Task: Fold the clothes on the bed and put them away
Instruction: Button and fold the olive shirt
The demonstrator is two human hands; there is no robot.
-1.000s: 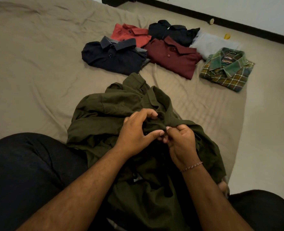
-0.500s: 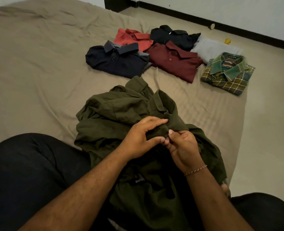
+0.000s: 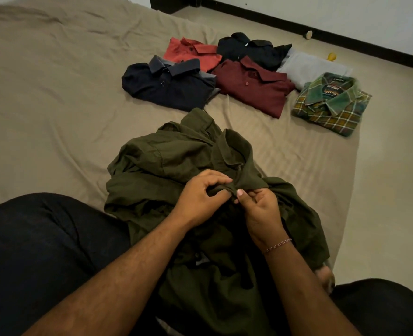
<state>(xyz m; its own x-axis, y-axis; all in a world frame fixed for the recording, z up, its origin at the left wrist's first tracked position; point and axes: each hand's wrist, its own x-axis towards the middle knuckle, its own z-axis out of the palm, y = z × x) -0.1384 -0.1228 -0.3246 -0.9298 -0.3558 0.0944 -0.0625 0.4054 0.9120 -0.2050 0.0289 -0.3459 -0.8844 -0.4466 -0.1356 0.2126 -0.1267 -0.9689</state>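
Head view: left hand [image 3: 198,197] and right hand [image 3: 261,212] both pinch the olive shirt [image 3: 166,161] placket just below the collar; the shirt lies crumpled on the bed [image 3: 43,98]. Advice: fasten the button, then flatten before folding

Bare bed sheet [image 3: 43,98] leftward; folded shirts [image 3: 225,76] crowding the far right.

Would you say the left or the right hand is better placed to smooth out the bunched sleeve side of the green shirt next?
Probably left: the left hand sits beside the bunched part of the green shirt; the right hand lies farther away.
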